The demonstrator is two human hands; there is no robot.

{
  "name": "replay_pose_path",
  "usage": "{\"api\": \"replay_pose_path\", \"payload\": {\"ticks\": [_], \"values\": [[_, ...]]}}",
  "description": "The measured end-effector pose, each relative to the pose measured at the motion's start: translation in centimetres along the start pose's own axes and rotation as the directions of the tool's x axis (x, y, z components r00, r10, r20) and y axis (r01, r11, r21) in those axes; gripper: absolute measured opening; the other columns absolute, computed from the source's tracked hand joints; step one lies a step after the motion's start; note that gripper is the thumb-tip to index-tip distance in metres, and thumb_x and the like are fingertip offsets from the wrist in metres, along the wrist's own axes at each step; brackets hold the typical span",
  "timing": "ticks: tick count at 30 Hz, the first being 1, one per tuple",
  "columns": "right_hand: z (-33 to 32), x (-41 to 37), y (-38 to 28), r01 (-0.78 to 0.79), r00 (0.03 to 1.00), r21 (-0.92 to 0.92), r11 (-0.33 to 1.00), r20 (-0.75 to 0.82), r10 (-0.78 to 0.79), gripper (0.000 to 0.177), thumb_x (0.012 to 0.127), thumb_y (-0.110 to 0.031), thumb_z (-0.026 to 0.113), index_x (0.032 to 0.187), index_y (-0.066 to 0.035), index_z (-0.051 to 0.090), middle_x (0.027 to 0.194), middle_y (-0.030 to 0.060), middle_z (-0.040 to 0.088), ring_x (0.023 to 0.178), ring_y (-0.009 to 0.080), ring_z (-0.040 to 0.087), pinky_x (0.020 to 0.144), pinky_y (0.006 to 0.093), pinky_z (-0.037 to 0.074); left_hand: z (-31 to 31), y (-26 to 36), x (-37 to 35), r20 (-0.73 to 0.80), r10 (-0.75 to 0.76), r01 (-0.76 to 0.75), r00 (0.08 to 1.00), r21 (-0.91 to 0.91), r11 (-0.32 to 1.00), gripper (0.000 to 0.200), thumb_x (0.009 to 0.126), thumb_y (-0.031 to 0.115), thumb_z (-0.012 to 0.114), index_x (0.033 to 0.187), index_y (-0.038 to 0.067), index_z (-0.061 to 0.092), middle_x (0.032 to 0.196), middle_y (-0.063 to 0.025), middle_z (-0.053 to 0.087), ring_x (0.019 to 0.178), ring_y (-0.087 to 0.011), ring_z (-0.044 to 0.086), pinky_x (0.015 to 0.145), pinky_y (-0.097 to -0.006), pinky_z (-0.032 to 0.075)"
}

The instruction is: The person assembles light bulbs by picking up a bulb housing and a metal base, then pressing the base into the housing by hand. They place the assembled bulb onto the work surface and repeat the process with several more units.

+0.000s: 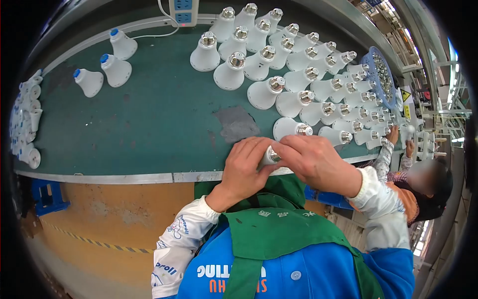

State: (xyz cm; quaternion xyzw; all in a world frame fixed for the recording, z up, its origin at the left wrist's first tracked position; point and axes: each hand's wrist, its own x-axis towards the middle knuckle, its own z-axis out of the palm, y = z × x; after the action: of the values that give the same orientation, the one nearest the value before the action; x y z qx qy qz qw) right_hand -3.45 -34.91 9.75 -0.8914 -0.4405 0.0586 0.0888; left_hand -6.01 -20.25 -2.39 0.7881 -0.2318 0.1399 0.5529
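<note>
In the head view, my left hand [242, 167] is wrapped round a white light bulb [269, 158] at the table's front edge. Its metal screw cap is pinched by the fingers of my right hand [318, 162]. Much of this bulb is hidden behind my hands. Just beyond them, another bulb [285, 128] with a silver cap lies on the green table [164, 124]. A dark grey patch [236, 123] marks the tabletop beyond my left hand.
Rows of silver-capped bulbs [204, 55] fill the right half. Three blue-tipped bulbs [117, 71] stand back left, with more white pieces [31, 119] at the left end. A blue basket [372, 60] holds small metal parts. A co-worker [406, 192] sits to the right. A power strip [184, 12] is behind.
</note>
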Motion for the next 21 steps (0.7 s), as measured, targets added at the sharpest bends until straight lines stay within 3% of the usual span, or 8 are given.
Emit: {"api": "replay_pose_path", "payload": {"ticks": [2,4,10,12,15,17,18,21], "values": [[-0.1,-0.5,-0.7,-0.023,0.992,-0.059,0.998,-0.123,0.015,0.034,0.066,-0.011,0.064,0.095,0.003,0.053,0.083,0.0104,0.053,0.068,0.0235,0.057,0.058,0.0318,0.047,-0.4,0.2,0.2,-0.045,-0.074,0.072,0.996,-0.037,0.997,0.047,0.062,0.008,0.072,0.104,0.003,0.054,0.100,-0.0144,0.057,0.092,-0.0326,0.055,0.077,-0.0391,0.044],[0.1,-1.7,-2.1,-0.052,0.909,-0.018,0.998,-0.415,0.040,0.042,0.064,-0.013,0.069,0.100,0.003,0.055,0.089,0.0111,0.056,0.073,0.0248,0.058,0.060,0.0324,0.047,-0.8,0.3,1.3,-0.088,-0.088,0.088,0.992,-0.003,0.996,0.046,0.061,0.008,0.072,0.103,0.004,0.055,0.099,-0.0137,0.058,0.090,-0.0325,0.055,0.076,-0.0389,0.045],[3.3,-4.5,-3.8,-0.042,0.881,0.103,0.994,-0.466,0.085,0.035,0.064,-0.007,0.069,0.096,0.001,0.058,0.092,0.0127,0.057,0.075,0.0262,0.059,0.061,0.0330,0.048,1.1,-2.6,4.4,-0.157,-0.112,0.119,0.981,0.037,0.992,0.045,0.064,0.010,0.073,0.104,0.002,0.054,0.101,-0.0141,0.058,0.089,-0.0293,0.058,0.073,-0.0352,0.047],[4.0,-5.2,-3.6,-0.050,0.883,0.095,0.994,-0.461,0.088,0.034,0.064,-0.007,0.069,0.095,0.001,0.058,0.092,0.0126,0.057,0.074,0.0263,0.059,0.059,0.0328,0.048,0.6,-2.1,4.3,-0.066,-0.168,0.172,0.984,0.054,0.984,0.055,0.063,0.015,0.075,0.110,0.003,0.051,0.109,-0.0149,0.054,0.099,-0.0305,0.054,0.081,-0.0371,0.045],[3.8,-6.9,-3.3,-0.085,0.851,0.126,0.988,-0.507,0.138,0.034,0.062,-0.004,0.070,0.093,0.001,0.058,0.091,0.0125,0.057,0.074,0.0264,0.060,0.060,0.0329,0.049,-1.9,-1.2,4.6,-0.111,-0.010,0.028,0.994,0.156,0.987,0.065,0.063,0.020,0.076,0.119,0.004,0.045,0.122,-0.0159,0.044,0.116,-0.0331,0.039,0.098,-0.0409,0.032],[3.9,-8.5,-2.9,-0.171,0.813,0.159,0.972,-0.535,0.231,0.035,0.059,0.000,0.070,0.092,0.002,0.059,0.090,0.0130,0.058,0.074,0.0269,0.060,0.062,0.0328,0.049,-5.6,-1.6,5.9,-0.345,0.114,0.023,0.931,0.369,0.929,0.064,0.066,0.020,0.075,0.120,0.004,0.044,0.121,-0.0148,0.044,0.115,-0.0295,0.041,0.095,-0.0385,0.034],[4.0,-9.3,-2.6,-0.171,0.805,0.162,0.972,-0.545,0.233,0.035,0.059,0.000,0.070,0.092,0.002,0.059,0.090,0.0130,0.058,0.074,0.0269,0.060,0.062,0.0328,0.049,-7.6,-2.6,6.6,-0.480,0.042,0.141,0.876,0.339,0.930,0.066,0.067,0.022,0.074,0.121,0.002,0.041,0.122,-0.0167,0.040,0.115,-0.0323,0.036,0.097,-0.0408,0.030],[4.2,-11.3,-1.9,-0.281,0.730,0.174,0.944,-0.600,0.328,0.030,0.061,0.003,0.069,0.090,0.003,0.060,0.089,0.0143,0.060,0.073,0.0280,0.060,0.062,0.0325,0.049,-14.3,-9.3,9.5,-0.841,-0.027,0.414,0.541,0.238,0.878,0.072,0.068,0.023,0.075,0.125,0.002,0.035,0.125,-0.0154,0.035,0.116,-0.0336,0.033,0.096,-0.0416,0.029]]}}
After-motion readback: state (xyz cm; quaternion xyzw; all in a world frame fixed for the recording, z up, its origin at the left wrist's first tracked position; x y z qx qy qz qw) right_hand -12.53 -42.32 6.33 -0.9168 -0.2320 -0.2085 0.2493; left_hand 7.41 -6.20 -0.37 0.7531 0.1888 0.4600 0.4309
